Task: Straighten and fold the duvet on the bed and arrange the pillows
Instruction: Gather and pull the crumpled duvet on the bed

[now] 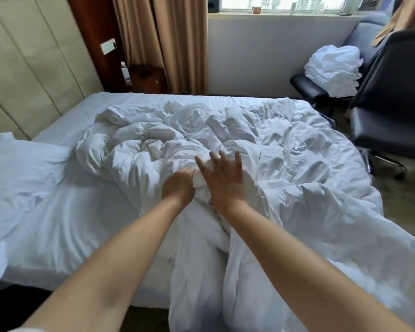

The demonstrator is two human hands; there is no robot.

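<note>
White duvet [201, 140] lay bunched mid-bed, one end spilling off the near edge. My left hand [177, 185] pinched a fold; right hand [223, 178] spread flat beside it. Risk: pulling one fold might tighten the tangle, or slide more onto the floor.

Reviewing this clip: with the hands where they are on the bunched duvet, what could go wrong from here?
The duvet already spills over the near bed edge; pulling from the left hand's grip on one bunched fold may drag more onto the floor. The right hand lies flat, fingers spread, so the twisted heap could tighten rather than spread.
</note>
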